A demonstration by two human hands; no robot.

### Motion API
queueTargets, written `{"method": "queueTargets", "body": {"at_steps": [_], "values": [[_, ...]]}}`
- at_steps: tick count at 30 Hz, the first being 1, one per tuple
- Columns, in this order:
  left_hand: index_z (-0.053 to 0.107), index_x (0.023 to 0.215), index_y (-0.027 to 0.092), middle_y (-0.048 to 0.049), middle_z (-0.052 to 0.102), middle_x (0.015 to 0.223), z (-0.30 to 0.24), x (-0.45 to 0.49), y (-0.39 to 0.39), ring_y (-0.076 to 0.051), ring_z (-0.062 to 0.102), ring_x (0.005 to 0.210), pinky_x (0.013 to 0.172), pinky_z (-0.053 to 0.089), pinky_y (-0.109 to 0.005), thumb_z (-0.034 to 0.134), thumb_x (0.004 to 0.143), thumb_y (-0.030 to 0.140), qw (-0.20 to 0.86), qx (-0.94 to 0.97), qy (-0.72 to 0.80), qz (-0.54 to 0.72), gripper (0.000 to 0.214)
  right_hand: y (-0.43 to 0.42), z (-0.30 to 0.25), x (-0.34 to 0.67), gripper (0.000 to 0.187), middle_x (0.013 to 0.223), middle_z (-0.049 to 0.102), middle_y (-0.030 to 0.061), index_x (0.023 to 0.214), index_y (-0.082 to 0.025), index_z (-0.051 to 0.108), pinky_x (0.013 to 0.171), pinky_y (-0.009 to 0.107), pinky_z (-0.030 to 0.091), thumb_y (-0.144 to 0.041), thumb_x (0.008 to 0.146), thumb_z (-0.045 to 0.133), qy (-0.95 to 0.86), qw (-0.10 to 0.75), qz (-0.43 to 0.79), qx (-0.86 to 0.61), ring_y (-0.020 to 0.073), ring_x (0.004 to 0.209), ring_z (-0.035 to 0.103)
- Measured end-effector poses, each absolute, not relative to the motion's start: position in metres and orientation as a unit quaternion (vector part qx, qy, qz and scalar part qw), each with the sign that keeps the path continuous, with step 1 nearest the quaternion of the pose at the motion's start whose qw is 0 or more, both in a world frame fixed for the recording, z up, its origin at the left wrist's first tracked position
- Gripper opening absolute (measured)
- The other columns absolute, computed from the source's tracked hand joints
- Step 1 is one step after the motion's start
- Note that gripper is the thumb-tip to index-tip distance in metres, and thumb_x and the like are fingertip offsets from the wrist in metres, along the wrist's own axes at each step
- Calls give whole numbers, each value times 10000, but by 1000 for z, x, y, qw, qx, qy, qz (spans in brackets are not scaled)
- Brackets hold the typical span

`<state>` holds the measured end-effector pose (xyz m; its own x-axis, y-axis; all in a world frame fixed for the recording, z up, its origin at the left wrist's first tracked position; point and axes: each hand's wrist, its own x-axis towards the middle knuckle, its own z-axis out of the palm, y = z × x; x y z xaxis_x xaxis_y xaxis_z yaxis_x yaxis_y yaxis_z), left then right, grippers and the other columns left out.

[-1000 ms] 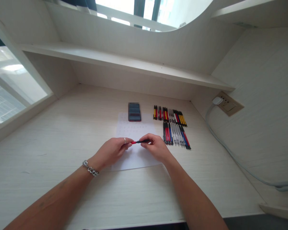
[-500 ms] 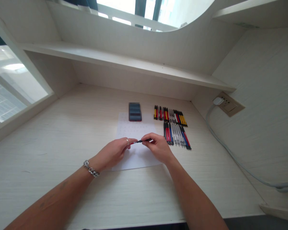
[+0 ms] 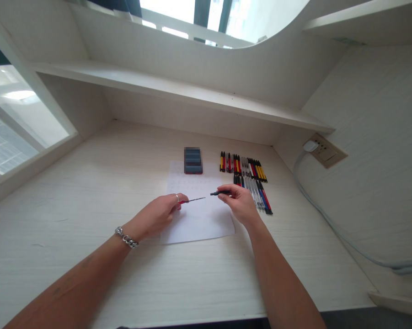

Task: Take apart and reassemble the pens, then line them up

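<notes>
My left hand [image 3: 160,212] pinches a red pen barrel [image 3: 181,202], and a thin dark refill [image 3: 197,199] sticks out of it to the right. Between the fingertips of my right hand [image 3: 240,201] is a black pen barrel piece [image 3: 214,193], its narrow end pointing left. A small gap separates the refill tip from the black piece. Both hands hover over a white sheet of paper [image 3: 199,229] with faint marks on its upper part. The lower row of pens [image 3: 263,197] lies beside my right hand, which hides part of it.
Another row of black, red, yellow and clear pens [image 3: 243,165] lies farther back. A dark blurred rectangular object [image 3: 193,161] rests at the paper's top edge. On the right wall, a white plug with a grey cable [image 3: 308,196] sits in a socket [image 3: 329,153]. A shelf [image 3: 178,91] overhangs the desk.
The red barrel with its refill and the black piece, joined earlier, are now apart. My right hand has moved right and slightly up, my left hand slightly left.
</notes>
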<state>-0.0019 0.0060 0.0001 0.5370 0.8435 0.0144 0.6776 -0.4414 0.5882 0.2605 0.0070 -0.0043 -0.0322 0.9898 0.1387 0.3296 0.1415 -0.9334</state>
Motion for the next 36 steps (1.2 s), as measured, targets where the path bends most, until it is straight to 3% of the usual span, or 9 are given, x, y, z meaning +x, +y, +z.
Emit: {"method": "queueTargets", "body": {"at_steps": [5,13,22,29,36], "values": [[579,1131,242,-56,671,1013,0,-1,5,-205,611,891,799,453,-314,352,887,162,258,840,451,156,342,16,-23,236,129,905,703,31,902,-227,699,793,333,466,-256,809,614,-671,403,265,-563,182,817,610],[583,1138,244,-53,677,1005,-2,-1,6,-206,617,881,794,454,-316,363,898,178,250,846,446,154,332,21,-36,218,164,954,686,40,901,-275,717,832,353,404,-181,836,600,-769,289,128,-556,216,944,535],[578,1152,242,-57,674,1041,-5,-1,6,-210,616,906,797,450,-309,360,896,161,231,845,456,158,346,11,-18,229,173,961,673,52,984,-222,670,823,321,450,-261,899,524,-741,407,176,-505,184,898,582],[595,1140,246,-56,686,1015,-3,-2,6,-219,626,888,789,453,-315,380,903,207,227,846,458,149,323,4,-13,227,138,871,669,49,878,-233,681,795,320,440,-225,885,543,-791,335,157,-488,193,868,572],[602,1113,241,-65,684,1015,-2,-6,9,-223,624,896,777,449,-307,365,914,240,209,839,480,149,310,8,-11,250,116,871,651,47,881,-224,679,757,315,441,-225,862,564,-751,348,175,-533,181,816,575]]}}
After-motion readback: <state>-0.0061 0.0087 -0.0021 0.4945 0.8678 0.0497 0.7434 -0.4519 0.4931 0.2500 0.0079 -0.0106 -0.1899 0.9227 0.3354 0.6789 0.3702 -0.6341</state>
